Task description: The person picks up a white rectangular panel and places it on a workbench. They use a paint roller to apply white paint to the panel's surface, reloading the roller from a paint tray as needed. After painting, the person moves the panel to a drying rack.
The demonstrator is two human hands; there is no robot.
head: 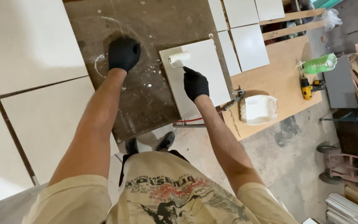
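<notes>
On the dark, paint-spattered counter, my gloved left hand presses flat, holding nothing, while my right hand grips a small foam roller on the square white panel. I judge that even, overlapping strokes suit this smooth, matte board.

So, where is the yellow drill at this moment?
In the head view the yellow drill lies at the right, on the wooden board, just below the green bottle and right of the white paint tray.
</notes>
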